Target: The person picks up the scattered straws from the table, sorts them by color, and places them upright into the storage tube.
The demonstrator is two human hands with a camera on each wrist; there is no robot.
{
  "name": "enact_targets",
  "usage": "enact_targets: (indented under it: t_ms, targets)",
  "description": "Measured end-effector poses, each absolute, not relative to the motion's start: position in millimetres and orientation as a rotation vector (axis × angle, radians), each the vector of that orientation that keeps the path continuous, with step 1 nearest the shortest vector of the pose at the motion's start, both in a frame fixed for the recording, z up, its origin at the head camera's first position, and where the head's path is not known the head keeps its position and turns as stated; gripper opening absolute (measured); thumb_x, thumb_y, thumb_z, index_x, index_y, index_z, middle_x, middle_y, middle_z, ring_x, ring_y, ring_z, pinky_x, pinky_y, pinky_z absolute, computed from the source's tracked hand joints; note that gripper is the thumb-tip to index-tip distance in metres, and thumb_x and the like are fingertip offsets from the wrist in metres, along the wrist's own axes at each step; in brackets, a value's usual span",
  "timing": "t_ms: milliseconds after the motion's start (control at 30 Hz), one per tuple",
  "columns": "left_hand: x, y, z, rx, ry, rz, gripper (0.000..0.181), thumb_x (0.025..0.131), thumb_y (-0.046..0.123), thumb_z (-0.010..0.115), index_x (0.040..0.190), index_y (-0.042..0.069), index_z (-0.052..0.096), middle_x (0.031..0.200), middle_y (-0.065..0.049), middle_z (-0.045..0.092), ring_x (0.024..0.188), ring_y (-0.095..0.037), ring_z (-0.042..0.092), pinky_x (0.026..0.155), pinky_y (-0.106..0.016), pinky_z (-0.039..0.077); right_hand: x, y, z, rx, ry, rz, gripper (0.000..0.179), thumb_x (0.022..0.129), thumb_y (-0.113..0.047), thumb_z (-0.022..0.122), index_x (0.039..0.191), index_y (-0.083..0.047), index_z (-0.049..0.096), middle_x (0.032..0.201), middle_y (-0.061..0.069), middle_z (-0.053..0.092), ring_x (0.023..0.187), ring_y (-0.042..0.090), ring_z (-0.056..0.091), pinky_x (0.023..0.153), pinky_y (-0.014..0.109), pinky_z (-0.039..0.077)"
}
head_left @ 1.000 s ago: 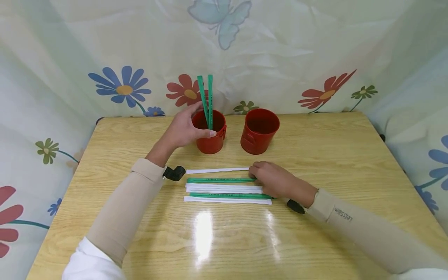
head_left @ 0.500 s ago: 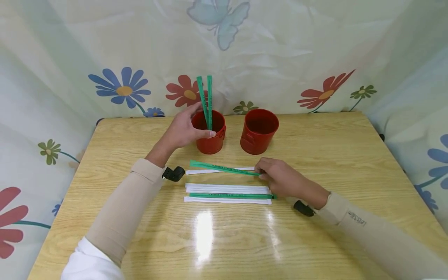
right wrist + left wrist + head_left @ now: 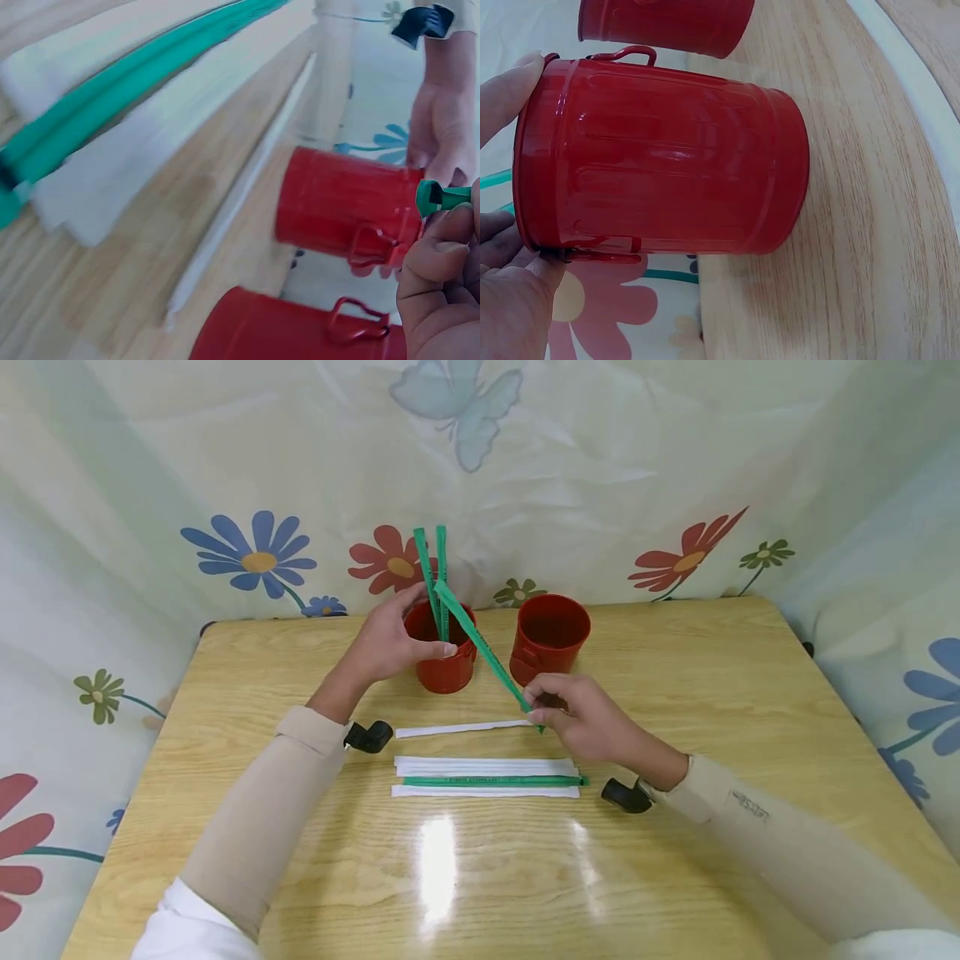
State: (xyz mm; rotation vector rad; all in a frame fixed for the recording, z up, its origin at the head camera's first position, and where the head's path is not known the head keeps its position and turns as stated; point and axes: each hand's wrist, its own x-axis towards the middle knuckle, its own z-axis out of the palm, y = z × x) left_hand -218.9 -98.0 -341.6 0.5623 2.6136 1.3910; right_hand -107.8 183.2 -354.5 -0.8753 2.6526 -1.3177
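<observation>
My left hand grips the rim of the left red metal bucket, thumb at the front and fingers round the far side. Two green paper-wrapped straws stand in that bucket, their tops leaning apart. Between thumb and fingers, my right hand pinches a third green wrapped straw by its near end. It slants up and left, its far tip overlapping the left bucket's mouth in the head view. In the right wrist view, the pinched end pokes out beside the thumb.
A second red bucket stands to the right of the first. Nearer on the wooden table lie a lone white wrapped straw, several white ones and a green one. A flowered curtain hangs behind.
My right hand has picked up a green straw from the row and raised it, tilting its far end toward the left bucket. My left hand has stayed on the bucket rim.
</observation>
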Motion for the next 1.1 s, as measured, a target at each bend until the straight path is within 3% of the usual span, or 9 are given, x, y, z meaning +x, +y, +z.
enact_targets:
  t_ms: [467, 633, 833, 1100]
  targets:
    - [-220, -97, -339, 0.559, 2.606, 1.386, 0.089, 0.076, 0.034, 0.085, 0.15, 0.023, 0.038, 0.141, 0.0, 0.054, 0.13, -0.023, 0.049, 0.09, -0.044, 0.059, -133, 162, -332, -0.773, 2.592, -1.481, 0.005, 0.087, 0.003, 0.069, 0.088, 0.002, 0.064, 0.077, 0.011, 0.058, 0.071, 0.021, 0.054, 0.064, 0.021, 0.05]
    - [-220, -99, -340, 0.551, 2.607, 1.389, 0.089, 0.076, 0.033, 0.085, 0.15, 0.023, 0.038, 0.141, 0.0, 0.054, 0.131, -0.024, 0.049, 0.091, -0.045, 0.058, -147, 155, -325, -0.761, 2.636, -1.472, 0.005, 0.088, -0.001, 0.07, 0.088, 0.002, 0.065, 0.076, 0.012, 0.06, 0.069, 0.021, 0.055, 0.063, 0.022, 0.051]
    - [-219, -101, -342, 0.554, 2.596, 1.415, 0.086, 0.076, 0.033, 0.085, 0.148, 0.023, 0.04, 0.14, 0.001, 0.055, 0.129, -0.024, 0.051, 0.091, -0.044, 0.058, -164, 143, -315, -0.761, 2.71, -1.435, 0.006, 0.088, -0.003, 0.071, 0.088, 0.001, 0.067, 0.082, 0.013, 0.064, 0.074, 0.021, 0.06, 0.071, 0.021, 0.054]
    - [-220, -98, -342, 0.582, 2.579, 1.434, 0.088, 0.076, 0.033, 0.085, 0.15, 0.021, 0.038, 0.142, -0.001, 0.054, 0.132, -0.026, 0.05, 0.099, -0.047, 0.054, -189, 128, -303, -0.683, 2.685, -1.488, 0.009, 0.091, -0.009, 0.068, 0.087, -0.001, 0.066, 0.08, 0.012, 0.066, 0.071, 0.031, 0.063, 0.064, 0.027, 0.053]
